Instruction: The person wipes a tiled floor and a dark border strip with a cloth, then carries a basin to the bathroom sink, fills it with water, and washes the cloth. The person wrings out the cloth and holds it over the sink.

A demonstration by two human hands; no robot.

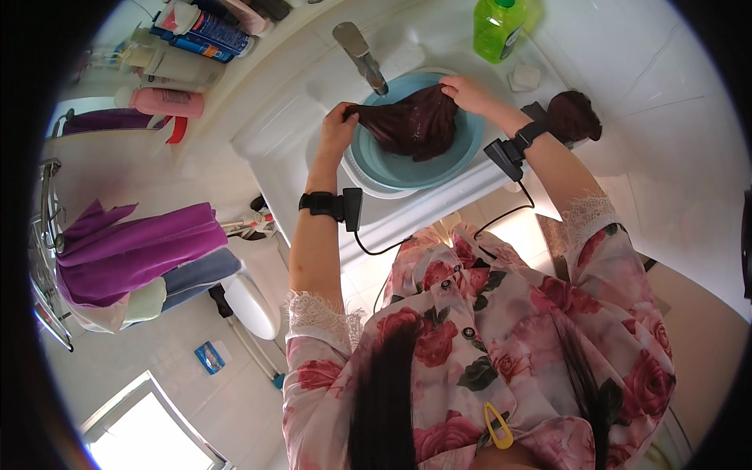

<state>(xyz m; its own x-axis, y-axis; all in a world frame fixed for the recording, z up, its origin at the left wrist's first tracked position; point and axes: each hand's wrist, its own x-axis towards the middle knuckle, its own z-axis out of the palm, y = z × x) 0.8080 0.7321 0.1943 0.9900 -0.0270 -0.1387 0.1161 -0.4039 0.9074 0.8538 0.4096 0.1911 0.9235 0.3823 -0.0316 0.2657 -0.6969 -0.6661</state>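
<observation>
A wet, dark maroon cloth (414,126) is stretched between my two hands, its lower part hanging into a light blue plastic basin (405,176). My left hand (339,130) pinches its left corner at the basin's rim. At the upper right rim, my right hand (467,94) pinches the other corner. The basin rests in a white washbasin (282,158), with a paler basin's rim showing beneath it. Just behind the cloth stands a metal faucet (364,59); whether water runs from it I cannot tell.
At the right edge of the washbasin lies another dark maroon cloth (573,116), near a white soap bar (524,77). A green bottle (498,29) stands behind. Toiletry bottles, one of them pink (167,102), line the left shelf. A purple towel (141,252) hangs on a rack.
</observation>
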